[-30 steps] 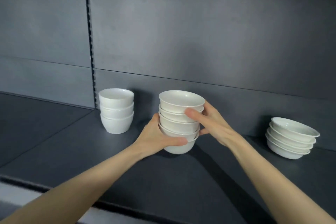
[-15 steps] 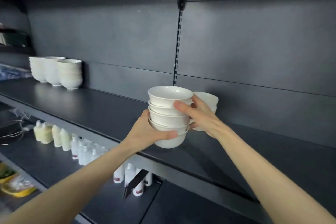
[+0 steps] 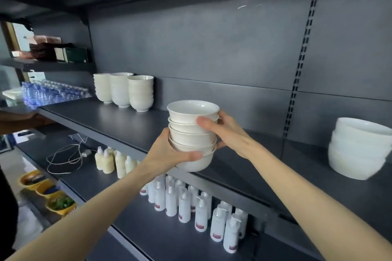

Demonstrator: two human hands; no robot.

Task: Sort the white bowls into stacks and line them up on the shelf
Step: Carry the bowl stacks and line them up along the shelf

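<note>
Both hands clasp a stack of 5 bowls (image 3: 192,135): left hand (image 3: 167,154) cups its base, right hand (image 3: 224,131) steadies the rims, likely bound for the 3 lined-up stacks (image 3: 124,90)

Held bowl stack (image 3: 192,133): plain white. Three far stacks (image 3: 124,90): white, rightmost slightly cream. Right stack (image 3: 358,148): bright white. Shelf (image 3: 127,125), back panel (image 3: 212,48): matte dark grey. Pump bottles (image 3: 184,205) below: white, red labels. Squeeze bottles (image 3: 110,161): pale cream. Low bowls (image 3: 61,205): yellow. Cable (image 3: 63,159): white. Water bottles (image 3: 51,93): blue-tinted.
</note>
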